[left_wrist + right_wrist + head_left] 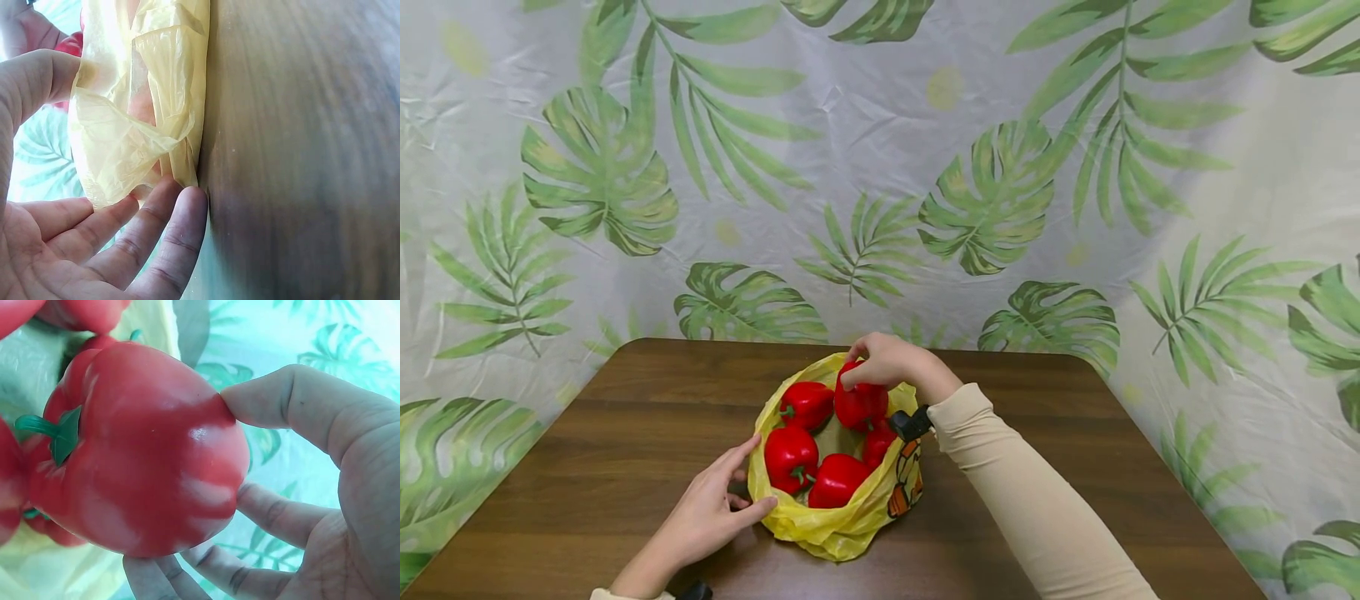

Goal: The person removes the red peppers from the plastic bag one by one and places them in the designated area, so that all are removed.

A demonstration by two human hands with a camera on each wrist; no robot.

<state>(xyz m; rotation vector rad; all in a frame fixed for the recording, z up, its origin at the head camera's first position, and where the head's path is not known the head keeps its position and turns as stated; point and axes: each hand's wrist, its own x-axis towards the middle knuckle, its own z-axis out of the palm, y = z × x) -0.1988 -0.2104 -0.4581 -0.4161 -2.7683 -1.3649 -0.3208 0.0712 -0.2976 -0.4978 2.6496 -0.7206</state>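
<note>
A yellow plastic bag [831, 533] stands on the table with its mouth wide, several red bell peppers inside. My right hand [887, 360] grips one red bell pepper [150, 450] between thumb and fingers, at the far right part of the bag's mouth. Its green stem [47, 430] points away from my palm in the right wrist view. At the near left side of the bag, my left hand [711, 506] touches the plastic with spread fingers. From the left wrist view, the thumb lies at the bag's rim and the fingertips [190, 203] rest against its lower side.
Around the bag spreads a dark brown wooden table [1022, 533]. Behind its far edge hangs a pale cloth [880, 125] printed with green leaves. Other red bell peppers [838, 481] lie around the inside of the bag. An orange and black print [906, 479] marks the bag's right side.
</note>
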